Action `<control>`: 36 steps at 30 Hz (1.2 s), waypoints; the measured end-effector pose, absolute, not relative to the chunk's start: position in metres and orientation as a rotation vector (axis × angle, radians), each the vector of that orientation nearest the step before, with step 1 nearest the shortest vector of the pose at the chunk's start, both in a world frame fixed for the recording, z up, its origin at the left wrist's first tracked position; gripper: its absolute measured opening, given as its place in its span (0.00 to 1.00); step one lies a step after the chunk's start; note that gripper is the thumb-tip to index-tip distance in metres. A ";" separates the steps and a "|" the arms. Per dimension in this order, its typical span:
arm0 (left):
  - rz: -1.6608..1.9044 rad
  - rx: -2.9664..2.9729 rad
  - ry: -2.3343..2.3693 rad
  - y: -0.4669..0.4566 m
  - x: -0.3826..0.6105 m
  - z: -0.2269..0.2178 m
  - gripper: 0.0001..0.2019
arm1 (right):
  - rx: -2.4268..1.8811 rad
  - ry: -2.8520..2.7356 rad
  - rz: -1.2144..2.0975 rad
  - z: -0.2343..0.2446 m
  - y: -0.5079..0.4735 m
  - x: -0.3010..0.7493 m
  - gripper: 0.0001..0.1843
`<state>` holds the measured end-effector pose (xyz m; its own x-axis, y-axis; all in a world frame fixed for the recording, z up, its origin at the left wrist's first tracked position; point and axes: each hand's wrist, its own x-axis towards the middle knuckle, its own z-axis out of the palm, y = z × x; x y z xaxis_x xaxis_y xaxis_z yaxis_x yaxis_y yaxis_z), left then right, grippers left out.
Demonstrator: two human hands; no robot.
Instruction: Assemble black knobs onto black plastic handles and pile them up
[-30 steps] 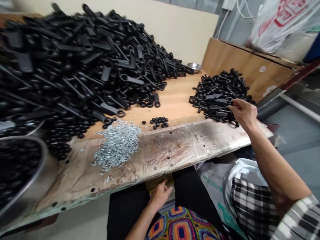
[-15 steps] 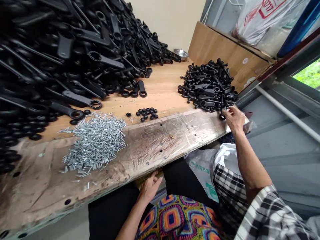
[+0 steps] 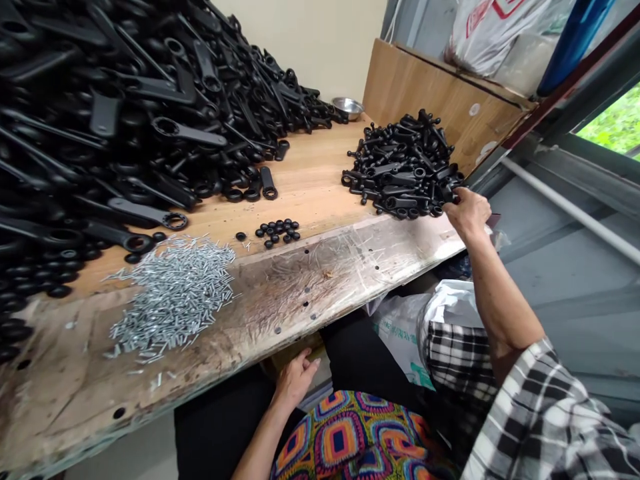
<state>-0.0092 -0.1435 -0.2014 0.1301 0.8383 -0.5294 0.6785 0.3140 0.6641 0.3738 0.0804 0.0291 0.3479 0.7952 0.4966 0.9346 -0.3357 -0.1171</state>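
My right hand (image 3: 469, 212) is at the right edge of a smaller pile of black crank handles (image 3: 400, 177), its fingers bent against a black handle at the pile's border. Part of that handle is hidden by the fingers. My left hand (image 3: 296, 379) hangs in front of the table edge above my lap, thumb and fingers apart, holding nothing. A heap of short silver pins (image 3: 175, 293) lies on the plastic-covered board (image 3: 270, 287). Between the pins and the handles sits a small cluster of round black knobs (image 3: 277, 231).
A large mound of black crank handles (image 3: 150, 113) fills the left and back of the table. Beyond it stands a metal bowl (image 3: 347, 107). A wooden panel (image 3: 440, 100) borders the back right. A white plastic bag (image 3: 400, 333) hangs below the table edge.
My right hand has moved up along the pile's right edge, and the ring-ended handle by its fingers is now against the pile. My left hand stays nearly still. The view has shifted slightly.
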 end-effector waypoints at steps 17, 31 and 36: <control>0.062 1.401 1.646 -0.144 -0.008 -0.206 0.25 | -1.981 -1.656 -0.426 0.026 0.106 0.412 0.18; 0.248 1.384 1.655 -0.154 -0.001 -0.190 0.23 | -1.246 -2.001 0.301 0.029 0.070 0.228 0.14; 0.311 1.308 1.656 -0.156 -0.003 -0.182 0.22 | -0.934 -2.492 0.287 0.033 0.074 0.100 0.09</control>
